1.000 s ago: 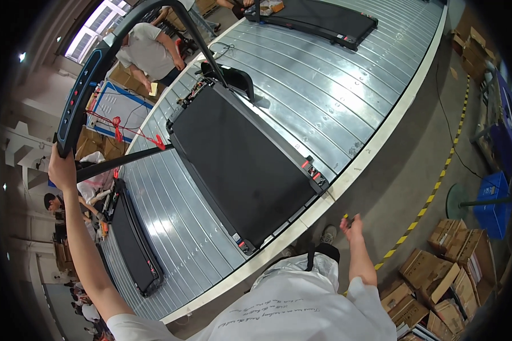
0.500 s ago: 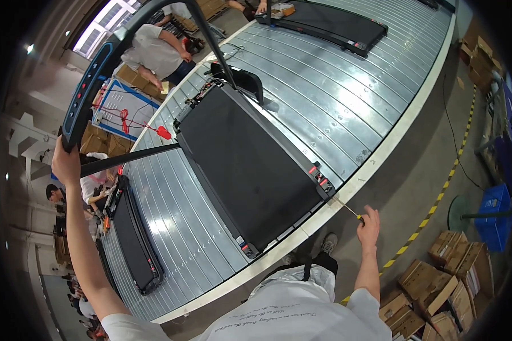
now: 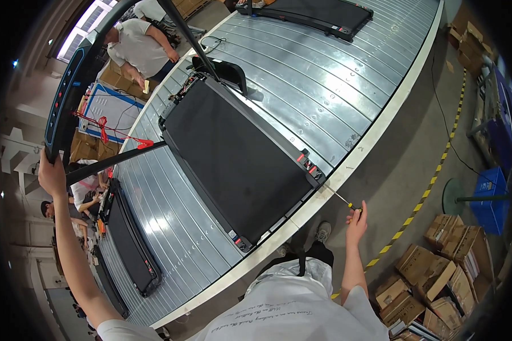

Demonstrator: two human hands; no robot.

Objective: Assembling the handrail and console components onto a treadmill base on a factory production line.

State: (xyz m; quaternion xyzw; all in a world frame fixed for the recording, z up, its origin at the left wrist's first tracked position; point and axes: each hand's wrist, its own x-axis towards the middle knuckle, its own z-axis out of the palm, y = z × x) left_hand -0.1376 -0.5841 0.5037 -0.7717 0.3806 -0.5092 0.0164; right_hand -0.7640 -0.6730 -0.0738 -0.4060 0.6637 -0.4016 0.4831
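Note:
A treadmill (image 3: 227, 156) with a black belt lies on the metal roller conveyor. Its upright frame and dark, blue-edged console (image 3: 64, 105) rise at the left. My left hand (image 3: 52, 177) is closed round the lower end of the console. In my right hand (image 3: 356, 224) is the yellow-and-black handle of a screwdriver (image 3: 351, 206), fingers curled round it. The long shaft points up-left to the near right corner of the treadmill, at the end cap (image 3: 318, 178). Whether the tip sits in a screw is too small to tell.
Another treadmill (image 3: 129, 238) lies to the left, and one more (image 3: 318, 16) at the far right of the conveyor (image 3: 324, 96). Red cables (image 3: 103, 128) hang beyond the frame, near a co-worker (image 3: 142, 48). Cardboard boxes (image 3: 424, 267) and a blue bin (image 3: 489, 199) stand at the right.
The whole view has shifted, so the treadmill sits further left in it. My right fingers, looser and partly raised before, now wrap the screwdriver handle. My left hand stays on the console.

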